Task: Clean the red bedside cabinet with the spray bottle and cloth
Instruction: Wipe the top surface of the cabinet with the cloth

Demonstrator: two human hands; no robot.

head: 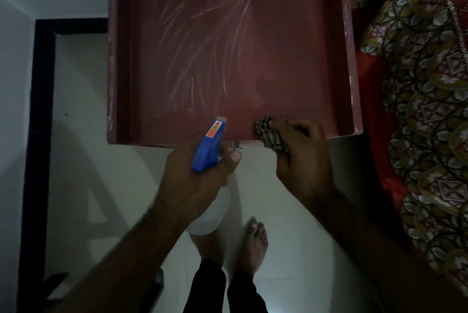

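Red bedside cabinet [291, 59], square-topped with a low raised rim, stands below us on the pale tiled floor [101, 160], just beside the bed with its patterned red and olive bedspread [425, 110]. Pale streaks fan across the left and middle of its top; the right part looks plainer.

Our left hand [195, 178] is curled round the neck of the clear plastic spray bottle with the blue trigger head [209, 147]. Its thumb lies along the side, and the nozzle points forward over the front rim. We cannot tell whether a finger is pulling the trigger. Our right hand [301, 158] grips the bunched checked cloth [271, 133] and presses it against the top at the front edge, right of centre. The two hands are near each other but apart.

We judge that we are in the wiping step, working the front strip of the top. The streaks suggest that the left and middle need another pass. The next move calls for sweeping the cloth along the front rim and into the corners with firm, even pressure. It also calls for keeping the bottle out of the cloth's path, or giving a fresh spray if the surface has dried.
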